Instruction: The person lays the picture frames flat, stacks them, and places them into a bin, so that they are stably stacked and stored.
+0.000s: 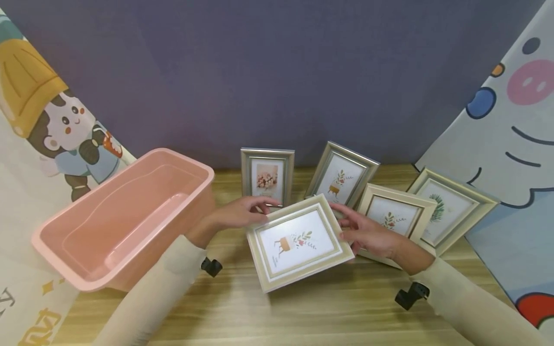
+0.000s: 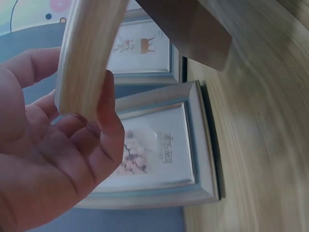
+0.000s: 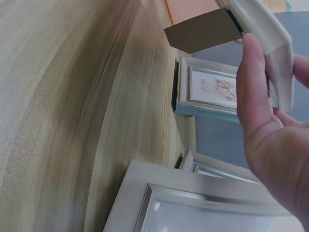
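Both hands hold a cream-gold picture frame [image 1: 298,242] between them, tilted above the table, its potted-plant print sideways to my view. My left hand [image 1: 235,214] pinches the frame's upper left corner. On the opposite side my right hand [image 1: 374,235] grips the right edge, thumb on one face and fingers on the other. The frame's brown stand leg [image 2: 200,36] sticks out from its back in both wrist views. Just behind the held frame stand a silvery frame with a flower photo [image 1: 267,177] and a tilted silvery frame [image 1: 342,175] with a plant print.
A large pink bin [image 1: 108,206] stands at the left. To the right, a cream frame [image 1: 368,197] overlaps a pale gold frame [image 1: 480,214] with a green leaf print. The wooden table [image 1: 311,312] meets a grey-blue panel [image 1: 277,72] behind, with cartoon-printed panels on either side.
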Motion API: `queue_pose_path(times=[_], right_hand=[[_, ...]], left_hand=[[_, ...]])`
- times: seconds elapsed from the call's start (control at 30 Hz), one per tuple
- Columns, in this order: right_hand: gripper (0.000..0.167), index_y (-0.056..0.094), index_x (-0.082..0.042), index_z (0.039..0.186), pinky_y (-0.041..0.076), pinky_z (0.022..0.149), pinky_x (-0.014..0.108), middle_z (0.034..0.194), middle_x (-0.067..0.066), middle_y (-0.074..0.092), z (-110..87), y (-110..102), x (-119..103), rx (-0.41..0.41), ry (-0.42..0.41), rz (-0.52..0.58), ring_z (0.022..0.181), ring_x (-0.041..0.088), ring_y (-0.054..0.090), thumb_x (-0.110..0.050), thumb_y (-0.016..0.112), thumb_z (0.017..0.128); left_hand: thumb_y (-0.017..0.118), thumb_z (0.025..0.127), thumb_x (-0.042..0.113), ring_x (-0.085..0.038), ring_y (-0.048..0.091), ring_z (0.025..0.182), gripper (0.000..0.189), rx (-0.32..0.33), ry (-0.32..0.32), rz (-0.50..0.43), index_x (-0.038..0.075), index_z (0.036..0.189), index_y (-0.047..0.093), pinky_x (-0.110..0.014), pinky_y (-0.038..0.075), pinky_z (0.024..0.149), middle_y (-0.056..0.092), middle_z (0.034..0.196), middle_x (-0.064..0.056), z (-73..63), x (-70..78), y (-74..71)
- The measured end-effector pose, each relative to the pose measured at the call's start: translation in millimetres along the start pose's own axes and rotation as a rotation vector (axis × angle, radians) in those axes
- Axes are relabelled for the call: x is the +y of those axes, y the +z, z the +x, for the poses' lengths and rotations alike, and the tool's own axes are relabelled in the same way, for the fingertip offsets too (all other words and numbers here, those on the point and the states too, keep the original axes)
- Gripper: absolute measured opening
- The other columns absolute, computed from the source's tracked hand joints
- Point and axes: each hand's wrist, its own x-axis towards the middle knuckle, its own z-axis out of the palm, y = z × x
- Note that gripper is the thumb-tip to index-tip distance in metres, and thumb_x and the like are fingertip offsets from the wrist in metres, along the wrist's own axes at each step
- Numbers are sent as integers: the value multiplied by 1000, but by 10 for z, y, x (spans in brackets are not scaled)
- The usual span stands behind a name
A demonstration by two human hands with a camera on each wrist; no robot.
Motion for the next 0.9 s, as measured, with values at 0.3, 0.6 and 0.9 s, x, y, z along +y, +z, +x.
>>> queue_pose_path(times=[0.3,0.6,0.9], right_hand=[[83,2,-17,164,61,57,33,126,6,66,-38,-45,20,46,-44,31,89,25,75,0,52,101],[82,4,-19,165,60,57,29,125,5,67,-43,-44,28,49,-60,60,88,24,75,3,50,101],[77,6,-24,164,62,60,32,131,4,65,-40,-58,58,-8,-112,109,93,23,75,4,44,103]], left_hand=[[59,101,20,-22,59,109,48,46,10,-132,12,148,50,-43,58,89,57,130,-15,-210,-171,-114],[52,107,30,-40,50,136,58,8,-38,-353,9,157,34,-57,52,102,36,161,-19,-310,-309,-56],[43,108,45,-28,62,121,67,-44,-47,-726,8,160,25,-61,49,104,53,145,-16,-297,-410,142]])
